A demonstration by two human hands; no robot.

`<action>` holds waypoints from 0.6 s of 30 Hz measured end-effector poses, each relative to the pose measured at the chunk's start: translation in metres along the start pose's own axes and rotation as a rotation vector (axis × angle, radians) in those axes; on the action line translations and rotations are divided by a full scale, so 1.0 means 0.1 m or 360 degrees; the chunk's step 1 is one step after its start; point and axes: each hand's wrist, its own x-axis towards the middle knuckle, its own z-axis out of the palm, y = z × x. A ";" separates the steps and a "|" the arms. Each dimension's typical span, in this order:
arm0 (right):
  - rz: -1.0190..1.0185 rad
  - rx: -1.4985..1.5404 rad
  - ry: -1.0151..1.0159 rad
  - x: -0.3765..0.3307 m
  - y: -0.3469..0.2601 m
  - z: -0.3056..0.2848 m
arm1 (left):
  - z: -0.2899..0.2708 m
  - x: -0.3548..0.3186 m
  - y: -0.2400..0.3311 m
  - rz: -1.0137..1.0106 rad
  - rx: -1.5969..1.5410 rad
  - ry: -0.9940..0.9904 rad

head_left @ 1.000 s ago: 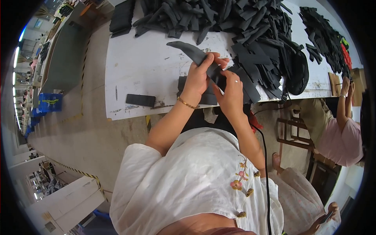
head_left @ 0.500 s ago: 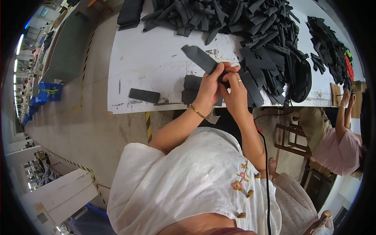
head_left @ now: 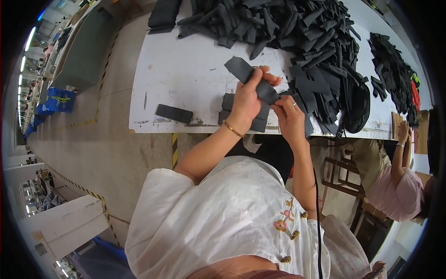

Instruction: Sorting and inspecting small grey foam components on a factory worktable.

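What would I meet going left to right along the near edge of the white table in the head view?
Small flat dark rectangular piece lying alone → low stack of dark pieces → left hand holding a long dark strip → right hand → black round cap-like piece.

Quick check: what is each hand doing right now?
Left hand: closed on the dark grey strip, lifted over the white table.
Right hand: pinching the same strip's lower end.

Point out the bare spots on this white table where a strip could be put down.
Bare table lies between the big pile of dark strips, the lone flat piece and the left hand. Right of both hands it is crowded.
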 end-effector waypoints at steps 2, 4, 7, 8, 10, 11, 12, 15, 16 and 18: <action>-0.0010 0.0009 0.0037 0.02 0.01 0.01 | 0.04 -0.03 -0.04 0.0009 0.0006 0.0000; 0.0050 0.0029 0.0015 0.02 0.02 0.02 | 0.06 -0.07 -0.04 0.0002 0.0009 0.0017; 0.0053 0.0021 0.0037 0.02 0.03 0.04 | 0.06 -0.09 -0.09 -0.0005 0.0023 0.0038; 0.0048 0.0023 0.0033 0.01 0.04 0.05 | 0.05 -0.10 -0.10 0.0002 0.0022 0.0040; 0.0106 0.0058 -0.0004 0.00 0.07 0.06 | 0.05 -0.10 -0.10 0.0005 -0.0006 0.0045; 0.0104 0.0060 -0.0005 0.00 0.07 0.06 | 0.05 -0.10 -0.10 0.0008 -0.0005 0.0045; 0.0109 0.0061 -0.0006 0.01 0.06 0.06 | 0.06 -0.11 -0.10 0.0018 0.0000 0.0075; 0.0117 0.0071 -0.0002 0.02 0.06 0.08 | 0.06 -0.09 -0.12 0.0038 -0.0028 0.0090; 0.0121 0.0078 0.0004 0.02 0.06 0.08 | 0.05 -0.08 -0.13 0.0045 -0.0062 0.0073; 0.0113 0.0077 0.0004 0.01 0.06 0.09 | 0.03 -0.08 -0.15 0.0053 -0.0040 0.0088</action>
